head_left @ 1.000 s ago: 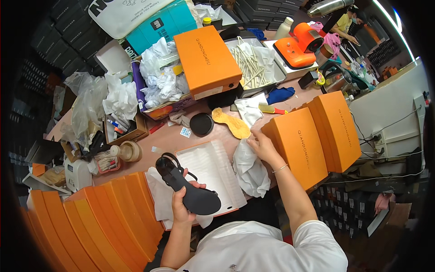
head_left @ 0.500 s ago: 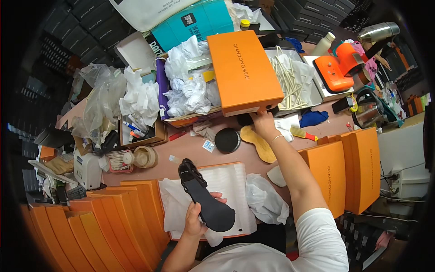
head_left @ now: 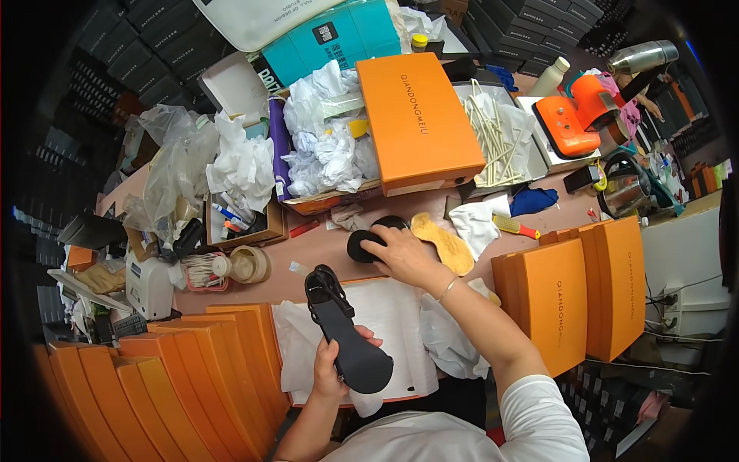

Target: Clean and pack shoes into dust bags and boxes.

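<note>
Right hand moved down onto black round pad, fingers curled on it. Left hand fingers wrapped round black sandal, toe pointing up-left toward table's far edge.

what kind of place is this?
Likely a shoe packing or finishing bench: the left hand holds a black sandal, orange shoeboxes stack around the table, and crumpled tissue paper fills an open box.

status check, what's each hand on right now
Left hand grips black sandal, sole up. Right hand on round black pad. Tan insole beside it.
</note>
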`<action>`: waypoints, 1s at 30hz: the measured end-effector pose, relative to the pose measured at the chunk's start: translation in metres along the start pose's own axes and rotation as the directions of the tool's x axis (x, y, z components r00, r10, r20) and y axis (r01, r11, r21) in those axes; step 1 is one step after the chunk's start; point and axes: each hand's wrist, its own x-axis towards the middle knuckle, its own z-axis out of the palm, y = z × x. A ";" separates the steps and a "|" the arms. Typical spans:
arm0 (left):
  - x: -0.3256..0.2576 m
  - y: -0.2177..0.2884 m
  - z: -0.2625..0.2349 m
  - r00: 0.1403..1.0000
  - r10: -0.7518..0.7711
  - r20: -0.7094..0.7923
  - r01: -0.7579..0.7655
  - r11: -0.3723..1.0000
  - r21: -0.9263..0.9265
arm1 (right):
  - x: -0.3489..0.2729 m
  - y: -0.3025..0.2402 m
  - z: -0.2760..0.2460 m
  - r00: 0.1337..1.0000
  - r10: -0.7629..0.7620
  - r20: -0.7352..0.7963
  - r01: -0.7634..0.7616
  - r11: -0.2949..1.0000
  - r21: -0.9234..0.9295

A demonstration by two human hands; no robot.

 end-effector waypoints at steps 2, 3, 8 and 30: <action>-0.004 0.001 0.001 1.000 0.015 0.008 -0.016 1.000 0.020 | 0.004 0.012 0.014 0.998 0.028 0.056 -0.022 0.994 -0.106; -0.006 0.001 0.001 1.000 0.018 0.009 -0.018 0.999 0.027 | 0.003 0.017 0.021 0.995 0.047 0.089 -0.033 0.987 -0.157; -0.010 -0.004 -0.012 1.000 0.004 -0.018 -0.004 1.000 -0.012 | -0.028 0.031 0.001 0.979 0.194 -0.056 -0.198 0.978 -0.067; -0.007 0.025 -0.003 1.000 -0.006 -0.025 -0.006 0.882 -0.471 | -0.096 -0.177 -0.067 0.958 -0.088 -0.273 0.166 0.946 0.278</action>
